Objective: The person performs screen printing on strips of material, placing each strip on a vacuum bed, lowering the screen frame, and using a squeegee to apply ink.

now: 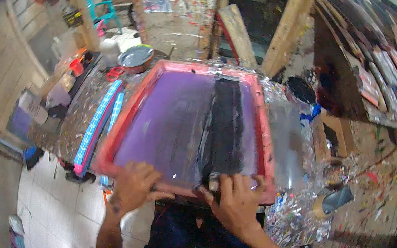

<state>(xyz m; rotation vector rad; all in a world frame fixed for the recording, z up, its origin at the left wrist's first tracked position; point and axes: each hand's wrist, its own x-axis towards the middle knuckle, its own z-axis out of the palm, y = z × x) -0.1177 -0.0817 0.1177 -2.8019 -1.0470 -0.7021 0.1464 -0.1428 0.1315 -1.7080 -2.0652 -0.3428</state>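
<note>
A screen-printing frame [266, 150] with a pink-red border and purple mesh [164, 113] lies before me; a band of black ink [227, 123] runs down its right half. My left hand [139, 187] grips the near-left border with curled fingers, thumb along the edge. My right hand [235, 202] is at the near-right border, fingers bent around a small dark object at the ink band's lower end; what exactly it is, I cannot make out.
Squared blue strips [97, 123], red scissors [114, 73] and a bowl [135, 57] sit left. A dark bucket [301, 90], cardboard box [343, 136] and tape roll [334, 200] are right. Wooden posts [289, 29] stand behind; stacked boards [383, 70] lie back right.
</note>
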